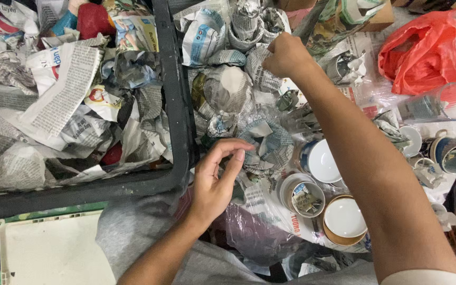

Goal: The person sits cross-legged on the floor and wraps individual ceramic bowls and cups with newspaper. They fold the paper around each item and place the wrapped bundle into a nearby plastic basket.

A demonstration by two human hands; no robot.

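- Currently, the left hand point(215, 182) pinches a fold of the crumpled newspaper bundle point(262, 142) beside the black crate point(178, 105).
- The right hand point(286, 55) is closed on a paper-wrapped item point(257, 66) further back.
- Newspaper looks light, soft, easily torn; any wrapped cup is likely fragile, so support it underneath.

We see our two bare forearms, the left hand point(215, 182) and right hand point(286, 54) without rings or gloves, a pale sleeve edge at five o'clock and grey cloth over our lap at six.
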